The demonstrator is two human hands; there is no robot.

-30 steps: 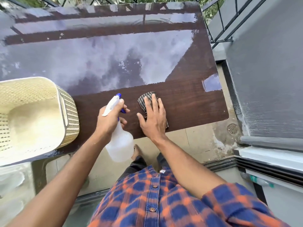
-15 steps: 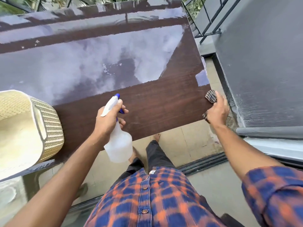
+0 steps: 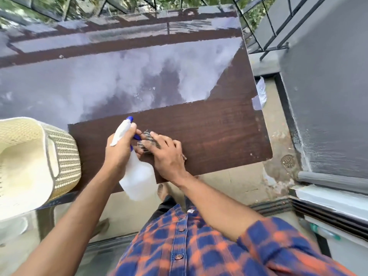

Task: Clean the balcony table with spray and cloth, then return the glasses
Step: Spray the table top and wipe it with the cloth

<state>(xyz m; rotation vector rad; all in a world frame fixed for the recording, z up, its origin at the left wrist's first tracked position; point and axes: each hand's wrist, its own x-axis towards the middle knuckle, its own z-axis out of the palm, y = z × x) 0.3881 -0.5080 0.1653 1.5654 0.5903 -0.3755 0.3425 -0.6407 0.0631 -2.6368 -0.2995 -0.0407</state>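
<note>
Left hand (image 3: 119, 154) clamps the white plastic spray bottle (image 3: 137, 180) at its neck; right hand (image 3: 169, 158), fingers flat, presses the checked cloth (image 3: 146, 136), likely soft and limp, onto the dark-brown wooden desk (image 3: 219, 136) near its front edge.

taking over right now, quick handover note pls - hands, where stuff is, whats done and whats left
Left hand grips the spray bottle over the near table edge.
Right hand presses the cloth flat on the table, right beside the bottle's nozzle.
Cream basket sits on the table's left end; no glasses in view.
Done: spray and cloth are in use on the near strip.
Left: finish wiping, then return the glasses.
</note>
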